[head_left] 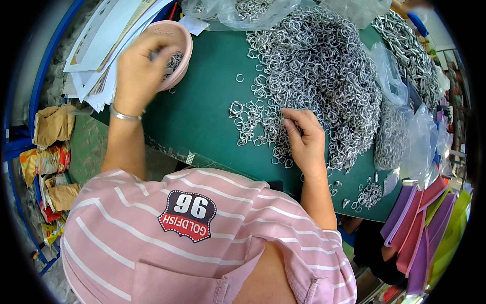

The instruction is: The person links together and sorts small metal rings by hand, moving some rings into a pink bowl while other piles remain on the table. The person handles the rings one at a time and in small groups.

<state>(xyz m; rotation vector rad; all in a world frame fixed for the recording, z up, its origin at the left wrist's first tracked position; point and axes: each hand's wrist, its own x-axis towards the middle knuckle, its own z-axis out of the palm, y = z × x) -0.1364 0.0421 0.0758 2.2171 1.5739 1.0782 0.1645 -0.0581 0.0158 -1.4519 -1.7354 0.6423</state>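
A small cluster of silvery rings (368, 196) lies on the green table (202, 121), at the near side of the heap (329, 66) of rings. At the heap's near-left edge is the right hand (306, 142), its grip nearly together; whether it clamps a ring, I cannot tell. Each ring looks light, stiff, smooth, probably slippery, hardly fragile; pinching the rim seems best. Well left of the heap, the blurred left hand (135, 71), its grip unclear, is over a thin-walled pink basket (188, 48) holding metal pieces. Beyond the heap: crinkled translucent bag (281, 16).
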